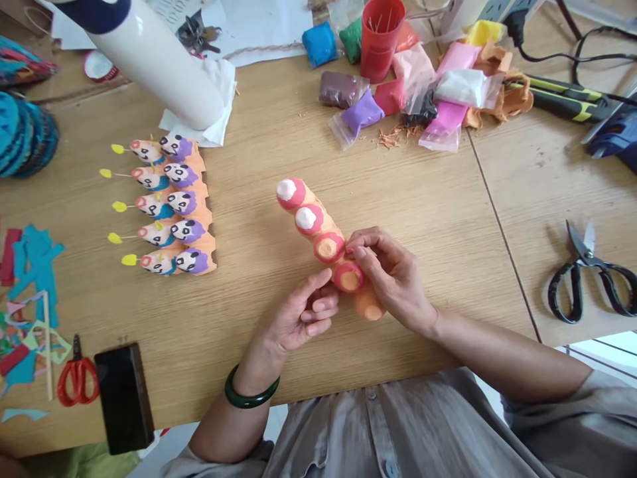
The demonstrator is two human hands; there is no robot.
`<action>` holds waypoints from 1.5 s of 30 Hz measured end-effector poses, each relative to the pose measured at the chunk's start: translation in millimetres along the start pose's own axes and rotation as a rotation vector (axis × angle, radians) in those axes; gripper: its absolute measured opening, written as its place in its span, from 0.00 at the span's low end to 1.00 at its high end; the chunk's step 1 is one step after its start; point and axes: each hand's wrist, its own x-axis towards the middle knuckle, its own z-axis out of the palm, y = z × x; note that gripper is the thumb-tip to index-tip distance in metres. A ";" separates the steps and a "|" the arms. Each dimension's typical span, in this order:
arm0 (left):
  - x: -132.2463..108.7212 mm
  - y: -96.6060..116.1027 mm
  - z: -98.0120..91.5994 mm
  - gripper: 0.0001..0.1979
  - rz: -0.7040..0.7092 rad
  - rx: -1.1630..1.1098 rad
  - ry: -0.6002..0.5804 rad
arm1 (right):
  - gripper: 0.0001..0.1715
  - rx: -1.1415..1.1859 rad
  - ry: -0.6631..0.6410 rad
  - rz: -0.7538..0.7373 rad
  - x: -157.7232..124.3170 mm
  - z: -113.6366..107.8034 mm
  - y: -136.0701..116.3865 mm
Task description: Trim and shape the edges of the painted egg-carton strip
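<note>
A row of orange clay cones [326, 244] with pink tips lies on the wooden table [259, 199]; two tips carry white caps. My right hand [391, 275] rests over the near end of the row, its fingers pinched at the third and fourth pink tips. My left hand [303, 315] sits just left of the row, fingers curled, the thumb stretched toward the fourth cone. A green bangle [249, 392] circles the left wrist. Whether the left hand holds a bit of clay is hidden.
Finished animal-faced clay figures [172, 206] lie at the left. Bags of coloured clay [408, 93] and a red cup [381, 36] stand at the back. Black scissors [592, 275] lie right, red scissors [77, 378] and a black phone [124, 398] front left, paper scraps [30, 292] beside them.
</note>
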 end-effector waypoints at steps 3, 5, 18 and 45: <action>1.5 -6.3 -0.3 0.26 0.032 0.058 0.007 | 0.06 -0.051 -0.070 -0.156 -2.7 -1.3 -1.7; 1.7 -9.7 0.0 0.25 0.114 0.119 0.011 | 0.05 -0.082 -0.128 -0.237 -3.4 -2.8 -2.8; -10.1 -5.0 -0.7 0.19 0.343 0.265 0.063 | 0.18 -0.267 -0.200 -0.508 3.8 -14.5 -3.5; -13.4 -0.6 0.4 0.16 0.269 0.331 0.109 | 0.17 -0.206 -0.331 -0.468 5.2 -17.0 -2.8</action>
